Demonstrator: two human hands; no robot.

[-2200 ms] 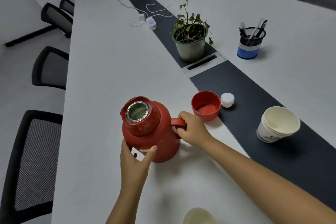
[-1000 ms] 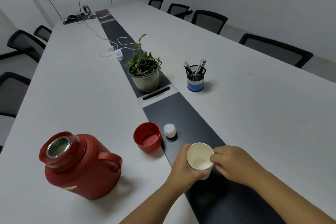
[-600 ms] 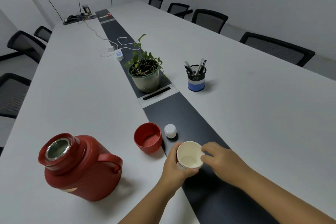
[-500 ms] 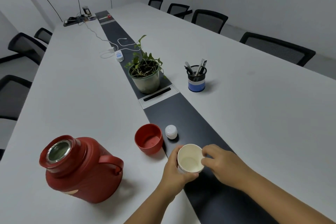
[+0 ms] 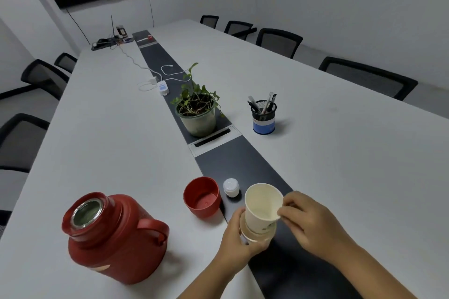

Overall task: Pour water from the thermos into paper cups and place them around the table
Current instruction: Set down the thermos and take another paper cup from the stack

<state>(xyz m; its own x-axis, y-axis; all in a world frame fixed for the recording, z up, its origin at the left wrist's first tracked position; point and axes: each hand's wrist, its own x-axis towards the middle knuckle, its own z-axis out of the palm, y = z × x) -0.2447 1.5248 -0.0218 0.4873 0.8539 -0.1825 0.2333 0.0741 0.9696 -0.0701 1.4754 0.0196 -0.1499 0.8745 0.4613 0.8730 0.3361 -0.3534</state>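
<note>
head view only, looks forward-down along table [image 5: 340,153], hands near bottom.

Left of my hands the red lid cup [image 5: 202,198] and white stopper [image 5: 231,187] crowd close, the thermos [image 5: 114,238] beyond them. Ahead, the plant pot [image 5: 198,120] and pen holder [image 5: 263,118] stand apart. The table [image 5: 352,165] lies open to my right.

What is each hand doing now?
Left hand: grips the stack of white paper cups.
Right hand: pinches the rim of the top white paper cup.
</note>
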